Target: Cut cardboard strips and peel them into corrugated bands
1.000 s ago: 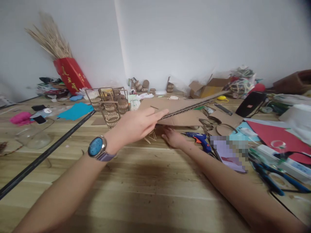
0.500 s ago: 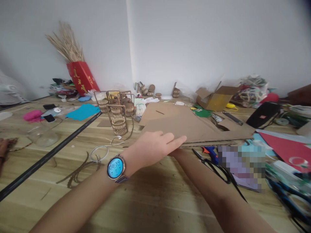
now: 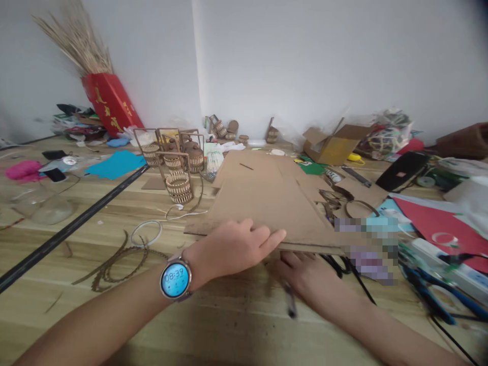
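While a person is leaning over a cluttered pale wooden table [image 3: 236,325], their left hand [image 3: 232,246], with a round blue-faced wristwatch [image 3: 175,279] on the wrist, is lying flat and open on the near edge of a large flat sheet of brown corrugated cardboard [image 3: 267,203], fingers stretched out and pressing on it rather than gripping. The sheet is lying in the middle of the table, reaching away toward the white wall. Just below its near edge, the right hand [image 3: 310,277] is resting palm down on the wood, fingers loosely curled around a thin dark pen-like stick [image 3: 290,304]; the stick is blurred, so what it is cannot be told. Black-handled scissors [image 3: 348,277] are lying just beside that hand, to its right. To the left of the cardboard, small woven cardboard baskets in thin brown frames [image 3: 177,168] are standing upright, and a white ring [image 3: 146,233] is lying near the sheet's left corner. Farther back on the left, a red box holding dry straw stalks [image 3: 109,104] is leaning against the wall. Red paper [image 3: 434,221] is lying well to the right.
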`<state>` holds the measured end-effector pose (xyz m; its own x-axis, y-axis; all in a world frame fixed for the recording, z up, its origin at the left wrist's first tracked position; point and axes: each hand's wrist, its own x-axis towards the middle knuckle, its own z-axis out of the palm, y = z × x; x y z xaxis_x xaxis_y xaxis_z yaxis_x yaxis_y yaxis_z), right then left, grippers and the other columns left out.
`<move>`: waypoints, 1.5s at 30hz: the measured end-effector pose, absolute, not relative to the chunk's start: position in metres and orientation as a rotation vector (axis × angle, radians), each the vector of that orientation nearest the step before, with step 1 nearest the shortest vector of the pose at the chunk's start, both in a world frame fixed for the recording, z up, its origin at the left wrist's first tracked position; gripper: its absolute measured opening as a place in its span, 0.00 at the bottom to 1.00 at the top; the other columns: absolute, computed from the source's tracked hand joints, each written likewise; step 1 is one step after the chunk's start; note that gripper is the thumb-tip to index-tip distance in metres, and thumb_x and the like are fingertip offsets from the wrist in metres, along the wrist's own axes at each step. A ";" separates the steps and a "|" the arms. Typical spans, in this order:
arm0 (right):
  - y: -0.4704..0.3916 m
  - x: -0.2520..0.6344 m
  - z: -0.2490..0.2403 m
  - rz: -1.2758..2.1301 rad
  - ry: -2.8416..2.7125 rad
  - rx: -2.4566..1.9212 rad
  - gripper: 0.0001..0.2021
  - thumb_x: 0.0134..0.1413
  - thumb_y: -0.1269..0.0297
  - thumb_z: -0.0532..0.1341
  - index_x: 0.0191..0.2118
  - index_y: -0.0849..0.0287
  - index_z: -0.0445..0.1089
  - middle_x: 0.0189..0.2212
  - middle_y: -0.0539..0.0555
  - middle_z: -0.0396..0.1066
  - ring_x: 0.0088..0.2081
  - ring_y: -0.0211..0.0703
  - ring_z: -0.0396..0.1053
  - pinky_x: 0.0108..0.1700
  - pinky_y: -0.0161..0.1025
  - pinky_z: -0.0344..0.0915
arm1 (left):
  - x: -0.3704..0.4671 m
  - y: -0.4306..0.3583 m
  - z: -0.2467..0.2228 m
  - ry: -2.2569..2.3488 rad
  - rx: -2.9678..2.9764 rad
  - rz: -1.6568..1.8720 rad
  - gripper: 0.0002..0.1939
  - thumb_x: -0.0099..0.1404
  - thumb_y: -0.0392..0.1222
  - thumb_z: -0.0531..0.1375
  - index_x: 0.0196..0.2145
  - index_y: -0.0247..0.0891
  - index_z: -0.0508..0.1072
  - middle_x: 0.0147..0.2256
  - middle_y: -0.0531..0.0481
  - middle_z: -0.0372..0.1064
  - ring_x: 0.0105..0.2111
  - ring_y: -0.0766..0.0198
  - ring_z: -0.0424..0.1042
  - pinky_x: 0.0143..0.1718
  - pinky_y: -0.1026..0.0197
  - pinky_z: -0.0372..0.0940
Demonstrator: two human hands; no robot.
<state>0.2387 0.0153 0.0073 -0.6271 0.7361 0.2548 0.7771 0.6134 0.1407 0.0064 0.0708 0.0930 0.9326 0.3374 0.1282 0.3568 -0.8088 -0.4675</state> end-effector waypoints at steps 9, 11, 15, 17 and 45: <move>-0.075 0.293 0.033 0.654 -2.689 -1.298 0.13 0.59 0.74 0.55 0.36 0.48 0.73 0.26 0.48 0.75 0.29 0.40 0.74 0.31 0.35 0.64 | -0.004 0.044 0.018 -0.335 -2.766 0.173 0.26 0.71 0.26 0.48 0.65 0.28 0.58 0.33 0.46 0.68 0.28 0.59 0.72 0.16 0.60 0.61; -0.065 0.290 0.037 0.602 -2.499 -1.415 0.15 0.64 0.71 0.52 0.43 0.46 0.74 0.33 0.52 0.77 0.37 0.45 0.75 0.39 0.40 0.68 | 0.000 0.037 0.008 -0.366 -2.798 0.185 0.25 0.72 0.27 0.48 0.65 0.27 0.58 0.33 0.45 0.68 0.28 0.60 0.72 0.17 0.61 0.62; -0.026 0.267 0.025 0.384 -2.377 -1.535 0.11 0.63 0.67 0.54 0.41 0.52 0.73 0.43 0.57 0.76 0.45 0.51 0.73 0.46 0.48 0.68 | 0.012 0.027 0.000 -0.432 -2.828 0.188 0.24 0.73 0.27 0.48 0.65 0.26 0.58 0.35 0.43 0.70 0.30 0.59 0.73 0.19 0.61 0.65; -0.011 0.258 0.017 0.395 -2.409 -1.525 0.10 0.61 0.71 0.54 0.39 0.54 0.72 0.41 0.57 0.76 0.44 0.50 0.73 0.46 0.46 0.68 | 0.016 0.026 0.001 -0.462 -2.846 0.204 0.23 0.73 0.27 0.48 0.64 0.26 0.58 0.36 0.42 0.70 0.31 0.58 0.74 0.21 0.61 0.66; -0.002 0.305 -0.027 0.401 -2.329 -1.357 0.09 0.64 0.63 0.56 0.47 0.51 0.70 0.44 0.59 0.73 0.45 0.52 0.73 0.44 0.50 0.71 | -0.067 0.066 0.011 -1.087 -3.371 -0.059 0.20 0.67 0.30 0.61 0.54 0.45 0.75 0.46 0.47 0.65 0.47 0.60 0.65 0.50 0.57 0.64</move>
<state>0.3047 -0.0021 -0.0268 -0.4401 0.8741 0.2056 0.7552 0.4842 -0.4419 -0.0669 0.0664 0.0114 0.8188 0.5672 -0.0891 0.5541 -0.7400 0.3813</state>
